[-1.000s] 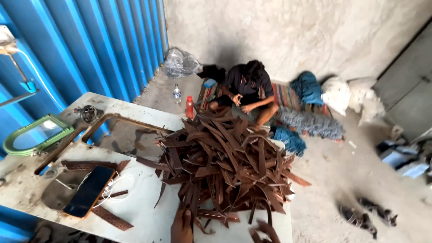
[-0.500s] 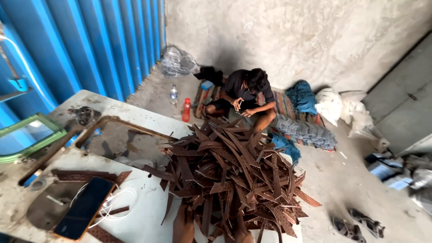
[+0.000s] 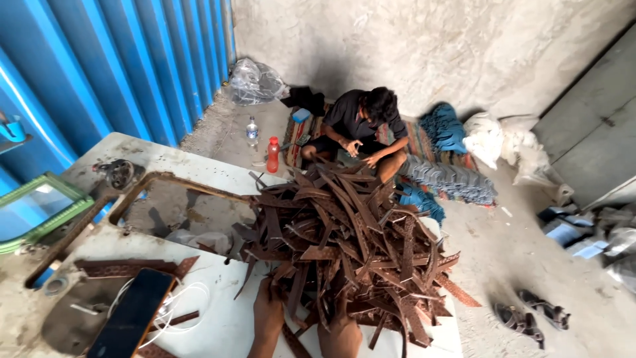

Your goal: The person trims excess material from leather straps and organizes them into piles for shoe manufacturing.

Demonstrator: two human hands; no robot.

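Two hands show at the bottom edge of the head view, both pushed into one big heap of brown leather strips (image 3: 344, 255) that covers the right half of the white tabletop (image 3: 218, 325). The strips are too many and too tangled to count. The left hand (image 3: 268, 318) lies flat on the tabletop at the heap's near edge, its fingers tucked under the strips. The right hand (image 3: 340, 335) is just beside it, buried in the same heap. How wide either grip stands I cannot tell, since strips cover the fingers.

One dark phone (image 3: 132, 318) lies on the tabletop left of the hands, with one coil of white cable (image 3: 192, 295) beside it. One green frame (image 3: 43, 212) sits at the far left.

One other person (image 3: 361, 129) sits on a striped mat (image 3: 424, 142) on the floor beyond the tabletop, hands together in front. Two bottles stand near that person: one clear (image 3: 252, 131), one red (image 3: 272, 154). One pair of sandals (image 3: 530, 315) lies on the floor at the right. One clear plastic bag (image 3: 255, 81) rests against the blue corrugated wall (image 3: 119, 66).
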